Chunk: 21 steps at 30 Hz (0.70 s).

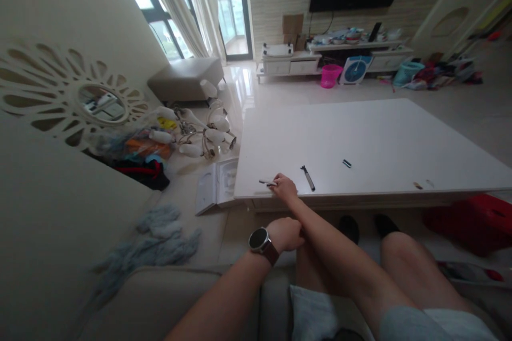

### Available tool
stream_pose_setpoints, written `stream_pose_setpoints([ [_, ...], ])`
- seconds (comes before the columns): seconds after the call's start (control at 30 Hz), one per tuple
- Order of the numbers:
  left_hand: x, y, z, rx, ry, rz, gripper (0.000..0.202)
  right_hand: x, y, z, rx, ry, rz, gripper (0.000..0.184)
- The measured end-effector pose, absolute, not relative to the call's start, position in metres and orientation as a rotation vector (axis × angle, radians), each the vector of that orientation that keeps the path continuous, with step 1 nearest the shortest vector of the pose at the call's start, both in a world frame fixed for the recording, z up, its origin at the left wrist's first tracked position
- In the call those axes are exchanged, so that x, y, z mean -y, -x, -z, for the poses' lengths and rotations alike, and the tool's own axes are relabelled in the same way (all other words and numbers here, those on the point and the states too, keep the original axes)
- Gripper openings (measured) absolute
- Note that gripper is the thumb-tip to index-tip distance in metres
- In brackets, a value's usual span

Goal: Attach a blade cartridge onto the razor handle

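My right hand (285, 189) is at the near left edge of the white table (320, 135), its fingers pinching a slim whitish stick-like thing (267, 182) that points left. Its exact kind is too small to make out. My left hand (286, 233), with a round watch (259, 238) on its wrist, lies curled over my thigh beside the right forearm; I see nothing in it, though its fingertips are partly hidden. Right of my right hand lies a dark, slender tool with a grey handle and a small forked head (308, 178). Farther right is a small dark-and-white oblong piece (346, 163).
A small brownish scrap (418, 185) lies near the table's right front. On the floor to the left are an open white box (216, 183) and a chandelier (206, 135). A red object (476, 223) stands right of my legs. A TV cabinet (304, 63) lines the far wall.
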<state>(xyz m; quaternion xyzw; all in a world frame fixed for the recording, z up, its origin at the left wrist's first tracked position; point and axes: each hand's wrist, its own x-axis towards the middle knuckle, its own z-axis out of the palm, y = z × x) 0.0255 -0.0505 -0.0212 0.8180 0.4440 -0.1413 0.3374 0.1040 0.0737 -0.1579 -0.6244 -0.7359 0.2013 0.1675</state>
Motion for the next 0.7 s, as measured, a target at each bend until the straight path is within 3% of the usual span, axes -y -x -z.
stream_pose_setpoints([
  [0.7,0.0517,-0.0262,0.0253,-1.145,-2.120,0.381,0.030,-0.0756,-0.1059,0.1600,1.982,1.779,-0.667,0.006],
])
